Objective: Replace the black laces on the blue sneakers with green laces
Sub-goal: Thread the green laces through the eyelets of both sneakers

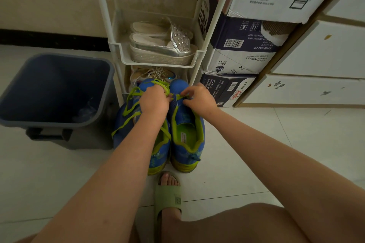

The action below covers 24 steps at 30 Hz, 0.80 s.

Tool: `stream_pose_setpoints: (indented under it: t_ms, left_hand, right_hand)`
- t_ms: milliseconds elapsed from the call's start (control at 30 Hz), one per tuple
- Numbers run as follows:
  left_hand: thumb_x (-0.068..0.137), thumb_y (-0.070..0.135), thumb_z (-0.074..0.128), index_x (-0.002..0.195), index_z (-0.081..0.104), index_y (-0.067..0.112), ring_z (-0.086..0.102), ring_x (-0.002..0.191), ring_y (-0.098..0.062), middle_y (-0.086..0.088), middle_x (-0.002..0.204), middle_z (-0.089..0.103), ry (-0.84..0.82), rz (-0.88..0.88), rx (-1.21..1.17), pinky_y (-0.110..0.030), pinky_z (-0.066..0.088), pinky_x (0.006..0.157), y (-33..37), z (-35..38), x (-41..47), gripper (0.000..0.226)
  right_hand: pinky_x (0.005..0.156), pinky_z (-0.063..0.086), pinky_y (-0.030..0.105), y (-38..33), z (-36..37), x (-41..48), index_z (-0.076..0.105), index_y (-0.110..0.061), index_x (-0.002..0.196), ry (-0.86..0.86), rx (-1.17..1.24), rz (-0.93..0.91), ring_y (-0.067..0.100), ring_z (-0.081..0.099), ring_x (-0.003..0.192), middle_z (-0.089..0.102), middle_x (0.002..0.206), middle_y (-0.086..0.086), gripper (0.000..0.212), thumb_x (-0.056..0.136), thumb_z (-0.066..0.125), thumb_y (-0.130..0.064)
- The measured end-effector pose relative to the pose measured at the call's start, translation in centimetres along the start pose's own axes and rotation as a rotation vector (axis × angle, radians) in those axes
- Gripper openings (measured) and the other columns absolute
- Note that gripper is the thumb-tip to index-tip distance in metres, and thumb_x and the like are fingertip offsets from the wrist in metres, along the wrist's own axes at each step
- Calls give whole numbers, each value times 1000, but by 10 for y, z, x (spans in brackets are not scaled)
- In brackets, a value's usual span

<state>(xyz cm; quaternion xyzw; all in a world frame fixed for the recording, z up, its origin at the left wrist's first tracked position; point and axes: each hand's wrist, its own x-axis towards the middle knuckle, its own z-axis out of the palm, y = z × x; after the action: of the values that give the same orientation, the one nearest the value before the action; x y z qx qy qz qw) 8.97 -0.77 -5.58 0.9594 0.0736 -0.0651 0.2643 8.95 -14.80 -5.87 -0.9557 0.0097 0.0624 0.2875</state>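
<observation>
Two blue sneakers with lime-green trim stand side by side on the floor, toes pointing away from me. The right sneaker (187, 130) shows its green insole. The left sneaker (126, 124) is partly hidden under my forearm. A green lace (130, 104) loops loosely over the left sneaker and across both toes. My left hand (154, 100) grips the green lace near the toes. My right hand (199, 97) pinches the lace at the front of the right sneaker's eyelets. No black lace shows.
A white shoe rack (158, 59) stands just behind the sneakers, holding silver platform sandals (164, 45). A dark blue bin (55, 89) sits on the left. Stacked cardboard boxes (237, 61) and white drawers (316, 65) are on the right. My foot in a green slipper (167, 195) is near.
</observation>
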Motion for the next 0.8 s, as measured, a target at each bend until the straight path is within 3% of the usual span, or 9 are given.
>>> stream_pose_setpoints:
  t_ms: [167, 367, 467, 633, 733, 800]
  left_hand:
    - [88, 31, 65, 59, 44, 15, 55, 71, -26, -4, 63, 51, 67, 28, -58, -32, 36, 58, -5, 0, -1, 39]
    - [86, 27, 66, 56, 39, 19, 49, 69, -25, -2, 57, 40, 60, 85, -63, -29, 28, 52, -10, -1, -3, 42]
    - [85, 24, 66, 53, 35, 19, 51, 70, -27, -3, 57, 40, 32, 87, -107, -29, 26, 50, -13, -1, -2, 45]
    - [84, 21, 65, 75, 65, 10, 62, 88, -34, -14, 80, 62, -42, 66, -171, -32, 37, 61, -11, -4, 1, 15]
    - [87, 32, 59, 65, 58, 14, 61, 77, -30, -5, 62, 56, -90, -11, -283, -29, 37, 60, -9, -4, 5, 28]
    - [89, 35, 57, 61, 51, 14, 56, 70, -27, -2, 57, 49, -84, -45, -302, -29, 35, 58, -9, -1, 8, 36]
  right_hand:
    - [79, 49, 34, -8, 1, 2, 73, -21, 90, 40, -44, -24, 18, 59, 98, 61, 105, 2, 14, 84, 64, -14]
    - [81, 47, 34, -16, 4, 3, 70, -23, 88, 41, -217, -92, 22, 58, 102, 66, 103, 1, 12, 84, 60, -18]
    - [80, 50, 36, -13, 5, 2, 70, -21, 85, 7, -96, -58, 21, 61, 95, 69, 97, 0, 13, 82, 61, -12]
    - [84, 53, 42, -3, 5, 3, 73, -16, 83, -36, 93, -38, 18, 64, 91, 72, 89, 1, 8, 80, 67, -11]
    - [89, 49, 40, -6, 6, 3, 72, -15, 80, 6, 165, -18, 22, 60, 96, 72, 88, 2, 6, 80, 67, -13]
    - [90, 39, 31, -9, 5, 4, 69, -18, 78, 46, 75, 32, 26, 49, 104, 70, 90, 3, 11, 85, 61, -21]
